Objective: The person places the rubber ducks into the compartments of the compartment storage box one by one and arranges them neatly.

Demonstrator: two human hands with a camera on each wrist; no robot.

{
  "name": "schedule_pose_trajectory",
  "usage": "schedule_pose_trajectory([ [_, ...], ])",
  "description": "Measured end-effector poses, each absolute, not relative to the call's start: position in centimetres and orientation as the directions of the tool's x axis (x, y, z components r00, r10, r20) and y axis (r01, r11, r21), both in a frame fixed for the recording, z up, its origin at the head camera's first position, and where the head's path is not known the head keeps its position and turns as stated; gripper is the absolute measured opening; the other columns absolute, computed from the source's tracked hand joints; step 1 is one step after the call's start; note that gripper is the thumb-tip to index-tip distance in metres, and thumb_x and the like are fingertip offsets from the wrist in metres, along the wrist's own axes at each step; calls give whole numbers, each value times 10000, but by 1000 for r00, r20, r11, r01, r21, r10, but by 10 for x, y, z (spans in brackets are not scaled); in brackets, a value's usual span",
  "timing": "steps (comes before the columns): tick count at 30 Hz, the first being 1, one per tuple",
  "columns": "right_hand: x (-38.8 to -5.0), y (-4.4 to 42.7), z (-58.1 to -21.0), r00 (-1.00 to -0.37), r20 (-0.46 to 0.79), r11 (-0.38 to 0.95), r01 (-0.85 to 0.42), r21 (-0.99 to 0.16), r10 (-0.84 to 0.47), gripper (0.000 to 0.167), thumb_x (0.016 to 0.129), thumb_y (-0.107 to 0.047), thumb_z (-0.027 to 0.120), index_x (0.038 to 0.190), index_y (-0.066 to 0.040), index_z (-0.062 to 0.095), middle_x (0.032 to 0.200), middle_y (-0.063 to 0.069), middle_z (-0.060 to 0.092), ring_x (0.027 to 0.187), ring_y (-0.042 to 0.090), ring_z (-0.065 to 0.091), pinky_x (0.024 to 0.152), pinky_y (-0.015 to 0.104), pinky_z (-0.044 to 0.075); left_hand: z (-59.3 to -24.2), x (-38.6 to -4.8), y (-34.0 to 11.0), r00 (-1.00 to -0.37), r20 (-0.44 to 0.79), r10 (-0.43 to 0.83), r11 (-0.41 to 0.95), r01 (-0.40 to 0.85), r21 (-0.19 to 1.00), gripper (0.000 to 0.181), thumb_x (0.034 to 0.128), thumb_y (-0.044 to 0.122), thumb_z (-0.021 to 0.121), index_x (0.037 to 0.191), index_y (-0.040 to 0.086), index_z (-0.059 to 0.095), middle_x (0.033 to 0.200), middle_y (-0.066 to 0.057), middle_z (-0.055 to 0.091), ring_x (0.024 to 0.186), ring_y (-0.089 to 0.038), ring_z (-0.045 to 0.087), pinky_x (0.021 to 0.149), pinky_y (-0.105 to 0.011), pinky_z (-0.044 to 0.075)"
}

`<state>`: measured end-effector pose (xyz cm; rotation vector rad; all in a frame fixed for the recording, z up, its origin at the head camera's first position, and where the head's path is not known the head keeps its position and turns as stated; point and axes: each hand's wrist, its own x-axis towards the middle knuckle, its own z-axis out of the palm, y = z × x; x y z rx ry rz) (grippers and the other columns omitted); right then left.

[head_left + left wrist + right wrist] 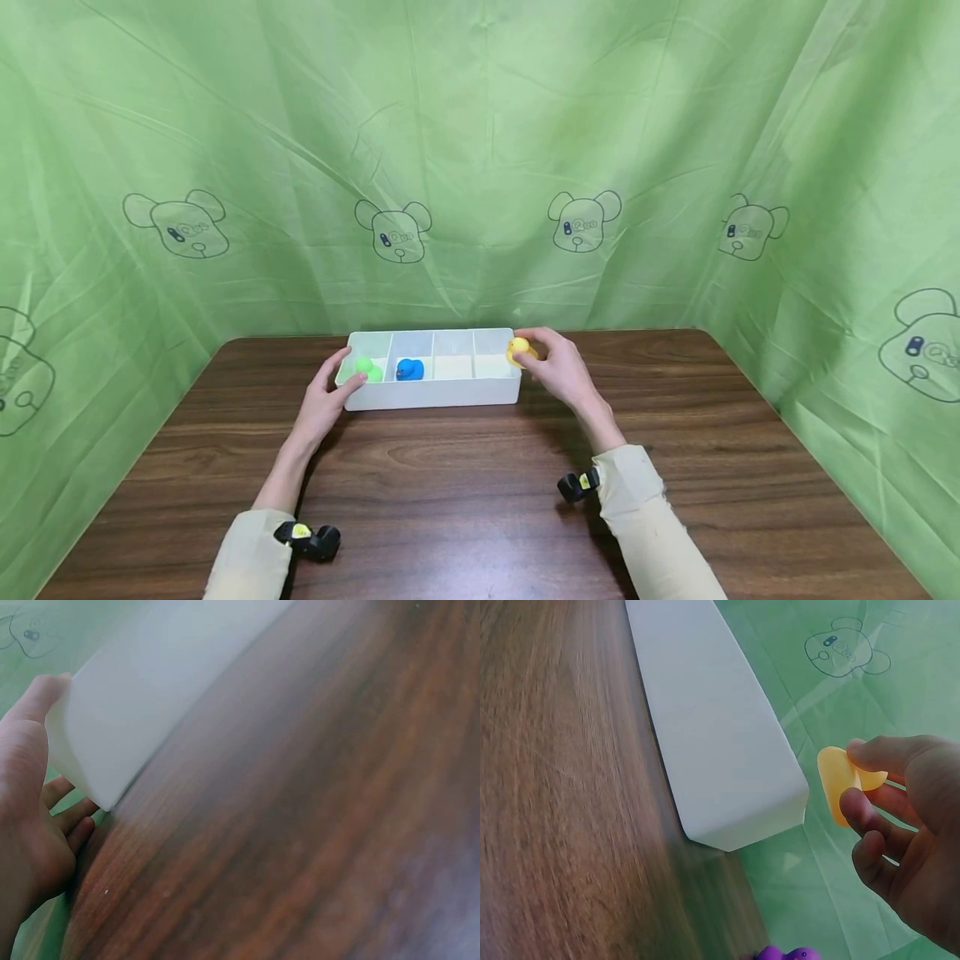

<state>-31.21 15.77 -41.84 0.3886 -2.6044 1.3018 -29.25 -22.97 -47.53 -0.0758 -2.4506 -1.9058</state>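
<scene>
A long white divided box (435,394) lies on the wooden table. My left hand (322,407) grips its left end, with the thumb at the front rim and the fingers round the end wall. In the leftmost compartment sits a green rubber duck (367,368); a blue rubber duck (410,369) is in the one beside it. My right hand (562,368) pinches a yellow rubber duck (518,347) at the box's right end, level with the rim. The right wrist view shows this yellow duck (837,784) between thumb and fingers, just apart from the box.
Part of a purple toy (786,953) shows at the bottom edge of the right wrist view. The dark wooden table (450,492) reaches back to a green curtain (480,167) with printed bear heads, which also hangs along both sides.
</scene>
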Motion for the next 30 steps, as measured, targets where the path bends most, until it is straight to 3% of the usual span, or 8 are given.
schedule_pose_trajectory([
  [10,-309,149,-417,-939,296,567,-342,-749,-174,375,898,-188,727,1264,-124,671,1159,35,684,664,391,670,538,304,545,-479,-295,-232,-998,63,16,239,65,969,743,949,299,681,1566,146,295,1635,-168,201,1442,-350,235,1160,-552,227],
  [19,-308,144,-417,-923,322,620,-380,-686,-209,346,888,-194,753,1226,-163,691,1127,3,686,537,118,595,501,286,514,-505,-311,-238,-997,82,-1,283,78,956,751,933,447,672,1565,288,298,1661,-67,169,1515,-307,108,1191,-586,153],
  [26,-306,135,-414,-918,318,634,-394,-665,-237,367,885,-213,754,1240,-148,687,1084,-2,687,558,115,605,543,256,478,-512,-314,-239,-996,88,-9,278,82,957,763,913,468,691,1556,301,316,1653,-47,196,1514,-296,119,1188,-591,153],
  [30,-308,128,-408,-915,316,645,-401,-651,-251,361,891,-249,746,1243,-199,687,1062,-44,680,534,108,601,528,277,455,-511,-315,-240,-996,94,-7,279,88,956,760,920,460,685,1560,296,309,1655,-50,189,1516,-300,113,1187,-595,153],
])
